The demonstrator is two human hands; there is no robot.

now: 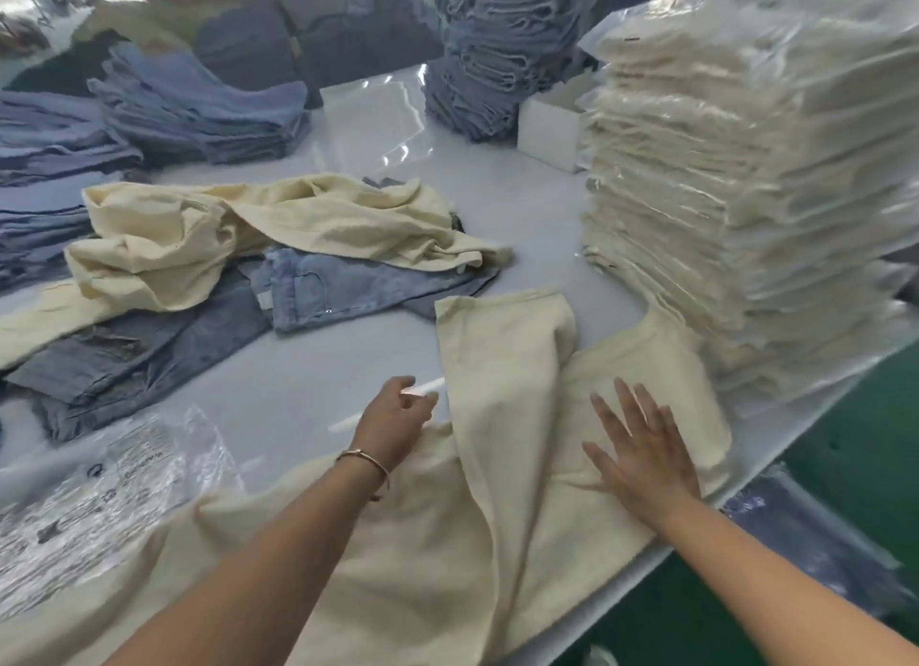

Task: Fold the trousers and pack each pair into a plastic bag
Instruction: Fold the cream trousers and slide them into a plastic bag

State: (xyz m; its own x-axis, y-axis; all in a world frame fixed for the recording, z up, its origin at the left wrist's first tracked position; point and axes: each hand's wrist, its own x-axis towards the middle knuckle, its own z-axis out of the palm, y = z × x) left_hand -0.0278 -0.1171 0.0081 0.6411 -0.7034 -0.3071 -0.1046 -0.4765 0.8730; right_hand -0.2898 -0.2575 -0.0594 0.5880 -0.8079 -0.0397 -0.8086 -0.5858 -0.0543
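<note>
on the near right of the white glossy worktable (318,397): one pair of cream cotton trousers (502,471), partly folded, one leg doubled forward across the seat, lower cloth trailing over the near table edge.

risk, as judged: the overhanging cloth could drag the fold askew or slip toward the green floor (855,466), since only part of it is pinned. the tall stack of bagged cream trousers (746,193) stands just beside the fold and looks slippery; a wide sweep may nudge it.

right hand (641,456): flat, fingers spread and straight, pressing the folded cloth.

left hand (398,421): at the fold's left edge, wrist banded, fingers loosely bent; whether it pinches cloth, cannot tell.

clear printed plastic bags (99,491): lying near left, unused for this pair.

loose cream and blue denim trousers (278,262): heaped beyond.
</note>
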